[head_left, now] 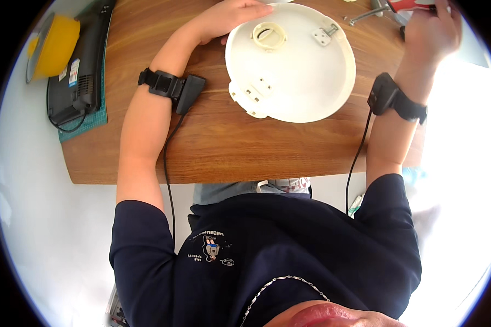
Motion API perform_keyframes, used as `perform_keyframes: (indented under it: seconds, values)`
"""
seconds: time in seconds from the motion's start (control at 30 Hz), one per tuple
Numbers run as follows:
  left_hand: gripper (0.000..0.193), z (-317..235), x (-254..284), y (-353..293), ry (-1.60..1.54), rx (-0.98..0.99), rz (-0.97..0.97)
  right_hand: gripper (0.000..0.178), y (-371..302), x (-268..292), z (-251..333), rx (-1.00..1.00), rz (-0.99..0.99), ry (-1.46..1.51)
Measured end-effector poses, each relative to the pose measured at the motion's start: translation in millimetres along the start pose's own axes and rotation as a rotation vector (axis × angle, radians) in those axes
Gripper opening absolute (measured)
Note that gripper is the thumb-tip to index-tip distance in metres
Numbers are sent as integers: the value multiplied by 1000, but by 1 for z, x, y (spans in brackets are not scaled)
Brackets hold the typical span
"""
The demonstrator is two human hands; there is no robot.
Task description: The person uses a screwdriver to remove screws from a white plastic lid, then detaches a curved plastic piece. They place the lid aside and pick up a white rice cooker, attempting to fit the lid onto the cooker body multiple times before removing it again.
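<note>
The white cover (305, 76) is at the middle of the wooden table (245, 150), its hollow side facing up; whether it lies fully flat I cannot tell. The person's left hand (235, 15) holds it by the far left of the rim, fingers laid over the edge, though how hard they press does not show. The right hand (432, 34) is closed around a red-handled tool (408, 5), partly cut off by the edge of my view. Its metal shaft points back toward the cover, the tip just beside the rim and not touching it.

The step in hand looks to me like steadying the cover while bringing the tool round. For that, the left fingers do best kept on the outer rim, clear of the raised ring (269, 36) just inside it and of the metal bracket (324, 35) across from them. I'd press down evenly, since a rounded shell could rock or spin on smooth wood. The tool wants a slow, straight approach from above; a slanting tip might slip and scratch the plastic.
</note>
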State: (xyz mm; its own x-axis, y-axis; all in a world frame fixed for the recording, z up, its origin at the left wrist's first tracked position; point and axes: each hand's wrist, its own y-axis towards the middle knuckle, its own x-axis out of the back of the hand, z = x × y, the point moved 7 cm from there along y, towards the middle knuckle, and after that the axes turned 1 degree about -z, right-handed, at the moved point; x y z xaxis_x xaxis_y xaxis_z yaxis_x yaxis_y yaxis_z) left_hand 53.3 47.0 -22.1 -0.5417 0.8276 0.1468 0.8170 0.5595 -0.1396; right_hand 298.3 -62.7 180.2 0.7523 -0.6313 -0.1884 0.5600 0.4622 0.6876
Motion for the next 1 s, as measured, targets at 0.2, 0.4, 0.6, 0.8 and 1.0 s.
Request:
perform_keyframes:
  seconds: [0.2,0.4,0.6,0.8,1.0]
  values:
    - [58,-4,3,1,172,-45,-100,31,29,44,-68,-267,-55,317]
    - [61,-65,10,-28,658,162,-128,28,20,32,-88,-389,9,805]
    - [35,-135,-14,-43,712,-127,-342,27,15,1,-40,-352,-37,642]
    - [28,-148,-50,-16,455,-173,-288,28,17,-4,-11,-287,-65,622]
    - [18,-150,-69,19,385,-64,-202,28,33,23,3,-328,-155,910]
